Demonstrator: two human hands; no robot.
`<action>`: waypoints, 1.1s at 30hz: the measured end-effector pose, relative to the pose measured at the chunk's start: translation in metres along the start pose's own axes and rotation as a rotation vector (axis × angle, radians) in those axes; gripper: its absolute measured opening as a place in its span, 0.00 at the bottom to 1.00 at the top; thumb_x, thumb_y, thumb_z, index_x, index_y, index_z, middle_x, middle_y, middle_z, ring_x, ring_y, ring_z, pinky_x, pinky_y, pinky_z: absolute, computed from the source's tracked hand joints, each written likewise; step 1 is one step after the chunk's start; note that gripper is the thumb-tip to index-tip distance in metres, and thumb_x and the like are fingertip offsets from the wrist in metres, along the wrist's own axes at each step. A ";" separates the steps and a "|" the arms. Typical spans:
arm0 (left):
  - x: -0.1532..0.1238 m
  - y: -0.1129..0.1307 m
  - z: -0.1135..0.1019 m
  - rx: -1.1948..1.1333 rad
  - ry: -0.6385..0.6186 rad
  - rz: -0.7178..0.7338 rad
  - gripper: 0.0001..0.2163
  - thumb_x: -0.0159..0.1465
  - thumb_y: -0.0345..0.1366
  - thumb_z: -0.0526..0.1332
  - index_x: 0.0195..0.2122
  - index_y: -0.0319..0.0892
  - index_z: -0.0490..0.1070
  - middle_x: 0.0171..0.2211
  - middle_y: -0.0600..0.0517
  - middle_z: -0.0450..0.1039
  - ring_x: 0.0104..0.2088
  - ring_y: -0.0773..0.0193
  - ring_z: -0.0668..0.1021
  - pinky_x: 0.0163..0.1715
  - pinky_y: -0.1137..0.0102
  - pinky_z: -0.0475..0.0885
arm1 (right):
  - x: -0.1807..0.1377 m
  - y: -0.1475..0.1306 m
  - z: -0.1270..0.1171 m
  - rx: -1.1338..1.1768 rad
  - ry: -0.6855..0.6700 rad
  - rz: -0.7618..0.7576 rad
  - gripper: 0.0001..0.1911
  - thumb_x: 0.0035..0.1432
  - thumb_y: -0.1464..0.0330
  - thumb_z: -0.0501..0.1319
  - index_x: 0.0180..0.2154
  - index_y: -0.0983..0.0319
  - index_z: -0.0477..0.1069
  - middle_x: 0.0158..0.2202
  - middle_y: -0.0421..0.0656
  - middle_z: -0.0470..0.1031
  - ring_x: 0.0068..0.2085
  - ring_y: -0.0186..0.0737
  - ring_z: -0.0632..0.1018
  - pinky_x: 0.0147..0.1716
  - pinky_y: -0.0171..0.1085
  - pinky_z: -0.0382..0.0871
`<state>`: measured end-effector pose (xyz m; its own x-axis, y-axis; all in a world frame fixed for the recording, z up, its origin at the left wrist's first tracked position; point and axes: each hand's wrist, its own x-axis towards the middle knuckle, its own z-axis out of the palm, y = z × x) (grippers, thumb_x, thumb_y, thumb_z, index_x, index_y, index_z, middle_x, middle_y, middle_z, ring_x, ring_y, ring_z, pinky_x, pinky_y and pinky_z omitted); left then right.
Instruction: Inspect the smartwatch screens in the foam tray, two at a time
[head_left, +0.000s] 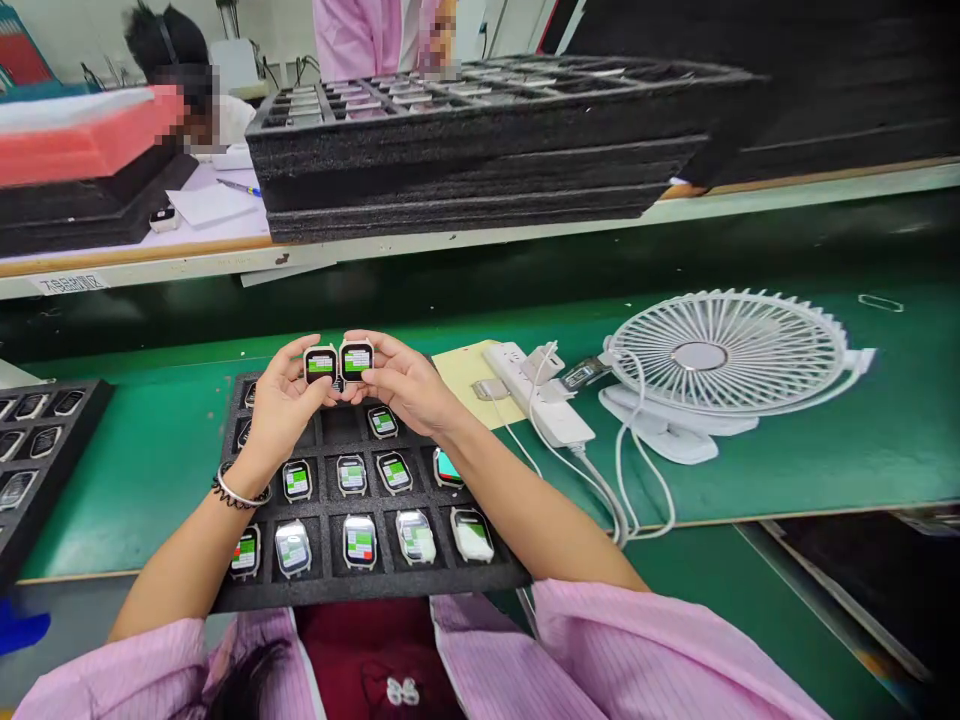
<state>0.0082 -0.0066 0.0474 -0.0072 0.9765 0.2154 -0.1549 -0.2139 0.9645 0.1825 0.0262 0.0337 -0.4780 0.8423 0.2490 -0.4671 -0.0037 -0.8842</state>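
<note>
My left hand [283,405] is closed around a smartwatch case [321,364] without a strap, its screen lit green and white. Right beside it, my right hand [399,385] grips a second smartwatch case [357,360] with a similar screen. The two watches are side by side, screens facing me, above the far part of a black foam tray [324,530]. Several more watch cases sit in the tray's compartments, most with lit screens, among them one watch [360,542] in the front row. My forearms cover parts of the tray.
Right of the tray, a white power strip [540,395] with plugs and cables lies on a yellow sheet [457,372]. A white clip fan [720,355] is farther right. Another watch tray [56,470] is at left. Stacked foam trays [465,165] stand on the shelf; two people are beyond.
</note>
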 end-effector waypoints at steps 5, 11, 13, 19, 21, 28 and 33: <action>0.003 -0.014 -0.003 -0.006 0.042 0.002 0.23 0.53 0.32 0.71 0.49 0.40 0.69 0.33 0.54 0.76 0.23 0.70 0.79 0.24 0.76 0.76 | 0.002 0.014 -0.003 0.053 0.006 0.041 0.23 0.56 0.70 0.67 0.53 0.61 0.66 0.35 0.38 0.77 0.33 0.36 0.81 0.34 0.34 0.77; 0.003 -0.018 -0.004 -0.004 0.046 -0.019 0.21 0.53 0.32 0.71 0.48 0.40 0.69 0.33 0.55 0.76 0.23 0.71 0.78 0.24 0.77 0.76 | 0.001 0.020 -0.008 0.037 -0.007 0.037 0.25 0.56 0.70 0.67 0.54 0.60 0.65 0.36 0.38 0.77 0.33 0.36 0.81 0.34 0.34 0.77; 0.003 -0.018 -0.004 -0.007 0.036 -0.026 0.21 0.54 0.33 0.70 0.48 0.41 0.69 0.34 0.54 0.76 0.23 0.71 0.79 0.25 0.76 0.76 | 0.000 0.020 -0.009 0.038 0.003 0.040 0.25 0.55 0.72 0.67 0.54 0.60 0.65 0.37 0.38 0.77 0.33 0.36 0.81 0.34 0.34 0.77; 0.001 -0.020 -0.004 0.010 0.031 -0.041 0.20 0.54 0.34 0.69 0.48 0.41 0.70 0.37 0.53 0.76 0.24 0.70 0.79 0.25 0.75 0.77 | -0.002 0.021 -0.009 0.017 0.023 0.059 0.26 0.51 0.73 0.66 0.53 0.60 0.66 0.37 0.39 0.77 0.32 0.37 0.81 0.33 0.35 0.77; 0.001 -0.021 -0.004 0.033 0.038 -0.033 0.20 0.54 0.35 0.70 0.47 0.41 0.70 0.37 0.52 0.76 0.23 0.71 0.79 0.24 0.75 0.76 | -0.002 0.022 -0.009 0.012 0.016 0.063 0.26 0.51 0.72 0.65 0.53 0.60 0.66 0.36 0.39 0.77 0.32 0.37 0.80 0.33 0.35 0.76; 0.001 -0.021 -0.004 0.061 0.046 -0.037 0.19 0.55 0.35 0.69 0.47 0.40 0.70 0.38 0.52 0.76 0.23 0.71 0.79 0.24 0.76 0.76 | -0.003 0.023 -0.009 -0.008 0.008 0.058 0.26 0.53 0.72 0.65 0.54 0.60 0.65 0.37 0.39 0.76 0.33 0.37 0.80 0.34 0.35 0.76; 0.000 -0.020 -0.005 0.024 0.028 -0.052 0.18 0.55 0.34 0.68 0.47 0.40 0.70 0.37 0.53 0.75 0.23 0.70 0.80 0.25 0.75 0.78 | -0.004 0.024 -0.009 0.001 0.013 0.053 0.24 0.56 0.69 0.67 0.53 0.59 0.66 0.37 0.39 0.75 0.33 0.37 0.80 0.33 0.35 0.75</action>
<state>0.0068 -0.0024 0.0270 -0.0279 0.9865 0.1611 -0.1322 -0.1634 0.9777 0.1803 0.0281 0.0082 -0.4925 0.8477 0.1970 -0.4421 -0.0487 -0.8956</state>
